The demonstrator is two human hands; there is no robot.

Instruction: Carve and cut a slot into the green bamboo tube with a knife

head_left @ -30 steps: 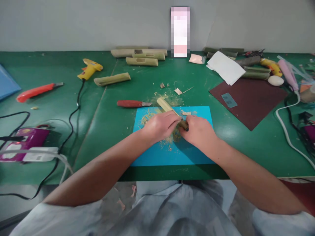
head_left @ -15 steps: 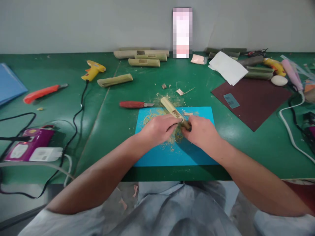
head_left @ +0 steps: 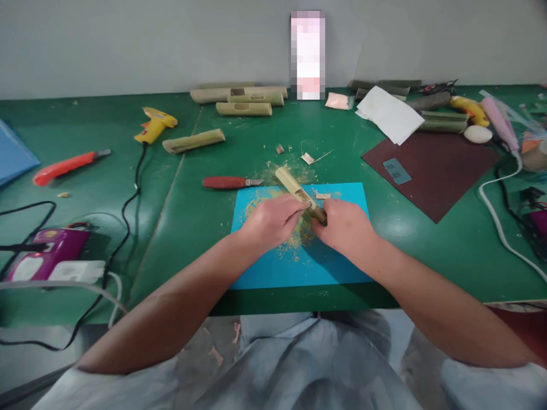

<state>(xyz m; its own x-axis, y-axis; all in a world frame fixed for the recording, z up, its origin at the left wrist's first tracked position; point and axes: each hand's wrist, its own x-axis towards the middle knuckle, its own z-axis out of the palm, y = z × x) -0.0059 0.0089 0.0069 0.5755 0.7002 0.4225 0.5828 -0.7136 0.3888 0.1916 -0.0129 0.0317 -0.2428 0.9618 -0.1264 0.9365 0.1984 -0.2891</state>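
A pale bamboo tube (head_left: pixel 288 180) with a rectangular opening cut in its side lies aslant over a blue sheet (head_left: pixel 273 270). My right hand (head_left: pixel 347 223) is closed around its near end. At the opening, my left hand (head_left: pixel 276 217) is closed in a pinch; whatever sits between its fingertips, if anything, is too hidden to name. Bamboo shavings (head_left: pixel 294 240) are scattered on the sheet beneath. A red-handled knife (head_left: pixel 225 182) lies left of the tube, blade pointing right. Small cut chips (head_left: pixel 307 158) rest beyond the tube.
At the back stand several cut bamboo pieces (head_left: pixel 243 109). Leftward are a yellow glue gun (head_left: pixel 156 126), an orange utility knife (head_left: pixel 64 168) and a purple power strip (head_left: pixel 64 250) with cables. To the right are a dark brown sheet (head_left: pixel 436 182) and white paper (head_left: pixel 391 117).
My left fingertips have shifted slightly down and left along the tube's opening. My right hand keeps its grip. The whole view has moved a little, so the scene sits further left.
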